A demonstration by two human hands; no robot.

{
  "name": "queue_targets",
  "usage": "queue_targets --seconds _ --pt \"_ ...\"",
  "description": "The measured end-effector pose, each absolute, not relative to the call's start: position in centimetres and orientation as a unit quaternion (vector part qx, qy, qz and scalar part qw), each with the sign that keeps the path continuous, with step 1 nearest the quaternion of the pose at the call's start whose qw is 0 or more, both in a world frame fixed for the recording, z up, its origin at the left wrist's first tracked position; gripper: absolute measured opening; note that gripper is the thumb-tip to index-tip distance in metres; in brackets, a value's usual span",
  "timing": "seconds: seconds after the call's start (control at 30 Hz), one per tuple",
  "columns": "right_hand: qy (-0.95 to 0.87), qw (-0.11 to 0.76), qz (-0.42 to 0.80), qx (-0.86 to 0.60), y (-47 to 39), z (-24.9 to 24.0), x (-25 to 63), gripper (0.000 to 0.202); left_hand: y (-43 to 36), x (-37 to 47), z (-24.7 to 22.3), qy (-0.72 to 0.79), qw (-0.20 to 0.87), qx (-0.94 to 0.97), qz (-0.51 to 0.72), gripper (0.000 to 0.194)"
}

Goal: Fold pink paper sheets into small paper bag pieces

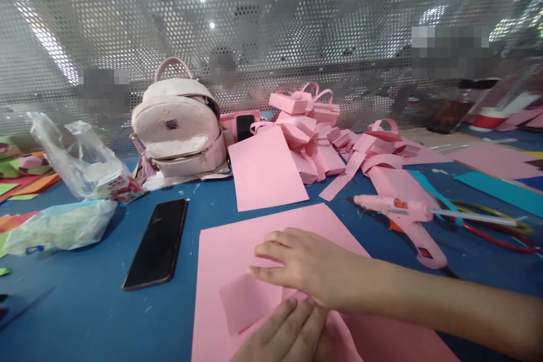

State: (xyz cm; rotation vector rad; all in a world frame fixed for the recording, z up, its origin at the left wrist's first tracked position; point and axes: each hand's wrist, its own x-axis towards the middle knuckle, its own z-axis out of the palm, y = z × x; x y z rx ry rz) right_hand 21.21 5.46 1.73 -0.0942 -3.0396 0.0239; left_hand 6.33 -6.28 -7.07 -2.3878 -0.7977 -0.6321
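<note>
A large pink sheet [212, 260] lies on the blue table, with a smaller folded pink paper piece [246, 300] on top of it. My left hand [292, 331], low in the view, presses on the folded piece with its fingers stretched out side by side. Just above it, my right hand [297, 266] reaches in from the right, fingers spread, its palm side down over the folded piece. Part of the folded paper is hidden under both hands.
A pink glue gun [407, 215] lies at right. Behind are a loose pink sheet [267, 169], a heap of pink paper boxes [305, 130] and a backpack [180, 124]. A black phone [156, 243] and plastic bags [63, 226] lie at left.
</note>
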Motion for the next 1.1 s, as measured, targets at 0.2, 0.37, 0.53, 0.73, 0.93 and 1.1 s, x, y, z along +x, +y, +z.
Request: queue_targets --seconds 0.2,0.37,0.53,0.73,0.93,1.1 --pt "-0.999 0.045 -0.018 0.003 5.1 1.7 19.4 0.051 -7.0 6.9 -8.2 -0.298 0.189 -0.913 -0.203 0.042" --pt "-0.998 0.065 -0.005 0.016 4.4 2.0 18.0 0.043 -6.8 6.4 -7.2 -0.290 0.195 -0.910 -0.225 0.039" --pt "-0.998 0.044 0.031 0.021 3.9 2.4 17.1 0.042 -6.7 6.3 -6.5 -0.294 0.165 -0.900 -0.277 0.040" --pt "-0.977 0.061 0.196 -0.063 5.0 4.0 18.8 0.044 -6.1 5.5 -2.4 -0.299 0.106 -0.893 -0.320 0.033" --pt "-0.917 0.082 0.308 -0.240 5.8 4.9 22.0 0.033 -3.3 1.9 1.9 -0.442 -0.035 -0.848 -0.290 0.035" --pt "-0.825 0.172 0.434 -0.317 5.9 2.6 22.8 0.010 -0.2 -0.2 1.5 -0.537 -0.324 -0.710 -0.320 0.011"
